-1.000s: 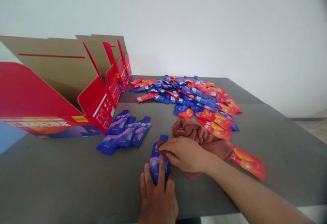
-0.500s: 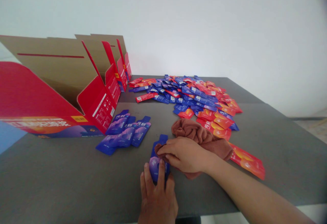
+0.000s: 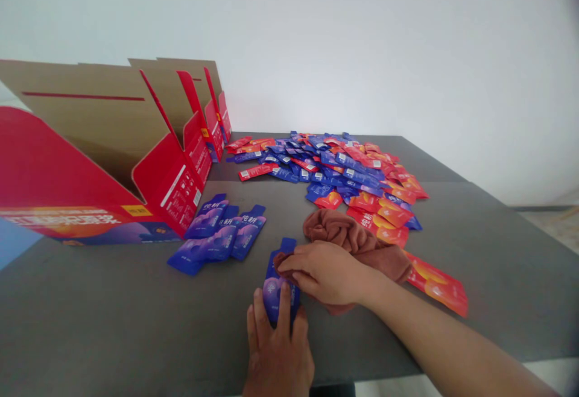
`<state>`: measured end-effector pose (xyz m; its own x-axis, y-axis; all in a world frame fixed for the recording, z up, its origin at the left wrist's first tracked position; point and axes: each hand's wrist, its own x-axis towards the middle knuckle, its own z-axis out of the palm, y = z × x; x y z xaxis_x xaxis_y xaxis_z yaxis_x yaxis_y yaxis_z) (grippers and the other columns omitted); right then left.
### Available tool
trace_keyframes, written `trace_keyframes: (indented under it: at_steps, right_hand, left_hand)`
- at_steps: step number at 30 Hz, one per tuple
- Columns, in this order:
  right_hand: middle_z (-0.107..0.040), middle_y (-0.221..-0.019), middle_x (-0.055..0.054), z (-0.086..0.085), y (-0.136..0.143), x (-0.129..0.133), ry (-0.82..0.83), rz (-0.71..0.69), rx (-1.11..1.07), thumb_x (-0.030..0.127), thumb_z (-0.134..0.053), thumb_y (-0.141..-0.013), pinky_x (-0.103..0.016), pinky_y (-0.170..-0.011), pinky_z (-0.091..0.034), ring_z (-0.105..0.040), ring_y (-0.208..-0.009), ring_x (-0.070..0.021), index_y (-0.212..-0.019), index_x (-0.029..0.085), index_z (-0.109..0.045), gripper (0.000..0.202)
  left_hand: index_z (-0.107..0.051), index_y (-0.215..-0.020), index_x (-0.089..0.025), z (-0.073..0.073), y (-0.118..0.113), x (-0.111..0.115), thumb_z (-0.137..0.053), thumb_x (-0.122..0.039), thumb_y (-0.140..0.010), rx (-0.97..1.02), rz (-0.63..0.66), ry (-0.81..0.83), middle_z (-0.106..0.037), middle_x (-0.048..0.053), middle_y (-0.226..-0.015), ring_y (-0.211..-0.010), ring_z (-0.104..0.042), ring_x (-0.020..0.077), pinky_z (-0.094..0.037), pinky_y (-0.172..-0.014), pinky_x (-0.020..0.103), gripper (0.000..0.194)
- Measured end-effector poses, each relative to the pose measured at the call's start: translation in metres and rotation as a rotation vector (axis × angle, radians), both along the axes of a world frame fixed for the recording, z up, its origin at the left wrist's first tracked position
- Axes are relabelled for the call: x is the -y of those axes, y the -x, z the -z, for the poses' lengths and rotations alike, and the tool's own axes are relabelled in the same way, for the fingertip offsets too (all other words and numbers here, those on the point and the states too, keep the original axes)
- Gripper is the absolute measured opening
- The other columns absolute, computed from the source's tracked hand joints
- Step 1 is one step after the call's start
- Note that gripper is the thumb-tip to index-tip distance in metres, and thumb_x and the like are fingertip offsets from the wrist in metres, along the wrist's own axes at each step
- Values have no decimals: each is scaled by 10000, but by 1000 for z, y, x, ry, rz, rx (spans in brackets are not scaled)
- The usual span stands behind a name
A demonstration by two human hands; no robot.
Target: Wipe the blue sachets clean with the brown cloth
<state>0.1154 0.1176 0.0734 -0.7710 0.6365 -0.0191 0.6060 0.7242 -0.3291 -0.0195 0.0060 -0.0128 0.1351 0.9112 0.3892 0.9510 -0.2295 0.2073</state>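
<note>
A blue spouted pouch [image 3: 272, 294] with a purple print lies flat near the table's front edge. My left hand [image 3: 278, 343] holds its lower end, the index finger on top and the other fingers and thumb around the edges. My right hand [image 3: 323, 270] is closed on a bunched brown cloth [image 3: 348, 231] and presses a fold of it on the pouch's upper part. To the left, several blue pouches [image 3: 221, 237] overlap beside a red box. A red-orange pouch [image 3: 438, 283] lies partly under the cloth, right of my right forearm.
Open red cardboard boxes [image 3: 165, 189] stand in a row on the left, flaps up. A large heap of blue and red pouches [image 3: 335, 161] spreads across the back of the grey table [image 3: 113, 324]. A white wall [image 3: 362, 53] rises behind.
The view has shifted very slightly. Both hands, the cloth and the pouch stay in nearly the same places.
</note>
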Motion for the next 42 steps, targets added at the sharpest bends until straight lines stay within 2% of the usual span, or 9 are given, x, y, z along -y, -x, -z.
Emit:
trace_keyframes:
  at_steps: [7,12,18,23,26,30,36,39,42]
  right_hand:
    - [-634,-953,-26,-1,-1,0,31,-38,-7,228,-403,-885,-266,-725,-368,-571,-846,-152,-1078,249,-619,291]
    - [-641,-957,-32,3,0,0,-10,50,2,242,-407,-886,-273,-698,-368,-570,-847,-165,-1087,236,-616,290]
    - [-647,-998,-42,4,1,-1,-3,128,0,228,-398,-887,-288,-791,-372,-573,-935,-180,-1070,219,-616,285]
    - [-648,-987,-46,4,2,-2,12,165,17,215,-403,-883,-285,-800,-368,-576,-926,-178,-1053,208,-620,276]
    - [-644,-983,-49,3,2,-2,8,140,23,229,-404,-886,-285,-771,-369,-573,-906,-180,-1074,213,-616,284]
    - [-639,-949,-40,1,0,-1,10,31,13,250,-411,-885,-280,-717,-366,-570,-842,-169,-1073,229,-616,279]
    - [-635,-957,-29,-2,0,1,36,-68,-17,227,-414,-878,-278,-731,-368,-570,-851,-162,-1084,245,-613,287]
    - [-634,-959,-34,-2,1,1,45,-59,-12,225,-412,-878,-280,-740,-368,-571,-860,-164,-1084,238,-615,290]
    - [-636,-947,-36,-1,1,0,25,9,3,243,-405,-884,-281,-720,-371,-573,-846,-169,-1077,232,-615,285]
  left_hand:
    - [-670,-958,-253,-1,-1,0,-710,-271,-628,22,-11,9,-564,41,-1254,-1205,-388,445,-396,-961,595,333]
    - [-671,-946,-248,-3,-1,1,-718,-250,-620,16,-12,14,-561,42,-1260,-1203,-392,444,-397,-963,587,330]
    - [-674,-912,-248,-1,-1,0,-720,-258,-623,0,-11,-1,-554,44,-1264,-1191,-401,449,-402,-948,599,293]
    - [-667,-929,-252,3,0,0,-707,-251,-630,5,4,-17,-542,46,-1276,-1200,-388,448,-394,-951,600,302]
    - [-664,-947,-252,3,0,1,-700,-254,-637,-4,7,-17,-535,47,-1284,-1208,-375,447,-386,-956,600,312]
    - [-662,-968,-245,3,0,0,-701,-266,-636,-8,4,-14,-541,49,-1277,-1211,-372,444,-384,-964,592,335]
    - [-655,-1001,-260,5,0,1,-690,-286,-645,2,5,-13,-534,42,-1286,-1217,-365,439,-385,-961,595,358]
    - [-651,-1013,-259,5,0,1,-673,-288,-660,-9,10,-13,-523,45,-1295,-1235,-346,428,-384,-966,584,354]
    - [-660,-987,-253,5,0,1,-677,-282,-658,-18,4,-9,-531,45,-1287,-1235,-342,429,-376,-972,579,331]
